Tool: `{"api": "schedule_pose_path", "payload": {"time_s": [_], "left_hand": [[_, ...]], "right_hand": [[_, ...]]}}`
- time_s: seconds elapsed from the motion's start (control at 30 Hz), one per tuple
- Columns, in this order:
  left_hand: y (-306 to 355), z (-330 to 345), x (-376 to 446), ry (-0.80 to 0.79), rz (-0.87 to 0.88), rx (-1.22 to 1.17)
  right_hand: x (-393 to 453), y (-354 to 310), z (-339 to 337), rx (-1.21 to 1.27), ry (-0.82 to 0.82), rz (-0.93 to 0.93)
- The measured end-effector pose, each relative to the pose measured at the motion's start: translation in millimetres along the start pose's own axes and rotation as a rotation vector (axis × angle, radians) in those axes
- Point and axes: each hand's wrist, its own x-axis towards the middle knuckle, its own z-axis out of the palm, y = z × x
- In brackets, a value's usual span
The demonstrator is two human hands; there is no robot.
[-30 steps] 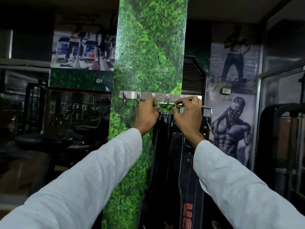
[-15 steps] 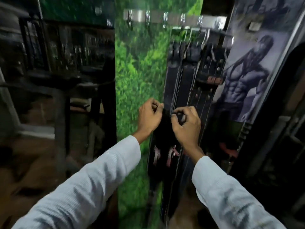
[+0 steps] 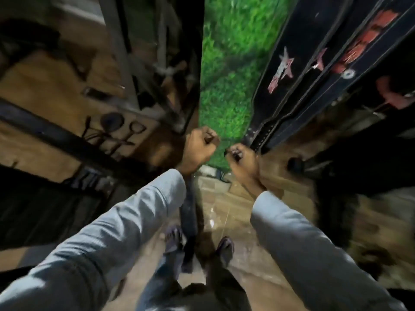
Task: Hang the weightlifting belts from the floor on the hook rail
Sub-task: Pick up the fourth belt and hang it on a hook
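Note:
Several black weightlifting belts (image 3: 303,75) with red lettering and star marks hang down the green grass-print pillar (image 3: 226,86); the hook rail is out of view above. My left hand (image 3: 201,149) is curled into a fist in front of the pillar with nothing seen in it. My right hand (image 3: 243,162) is also curled, just left of the belts' lower tips (image 3: 258,142), and does not grip them. A dark strap (image 3: 189,221) lies lengthwise on the floor below my left wrist, between my shoes. The view is blurred.
I look steeply down at a brown tiled floor (image 3: 226,205). My shoes (image 3: 224,245) stand near the pillar's base. Dark gym equipment and a mirror (image 3: 78,108) fill the left; dark machine frames (image 3: 359,153) stand on the right.
My head has tipped from the hook rail down to the floor. Both hands came off the hung belts and dropped from the rail to the belts' lower ends, fingers now curled.

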Motion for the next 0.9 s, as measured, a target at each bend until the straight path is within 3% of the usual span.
{"api": "schedule_pose_path", "payload": {"time_s": [0.23, 0.47, 0.77, 0.9], "left_hand": [[-153, 15, -66, -0.047, -0.287, 0.109], [-268, 60, -132, -0.141, -0.491, 0.203], [-416, 154, -155, -0.238, -0.593, 0.272], [-507, 199, -138, -0.293, -0.559, 0.357]], "right_hand": [[-67, 110, 91, -0.023, -0.293, 0.196], [-137, 208, 163, -0.089, -0.42, 0.298], [-169, 331, 253, -0.176, -0.578, 0.423], [-157, 400, 308, -0.208, -0.475, 0.456]]}}
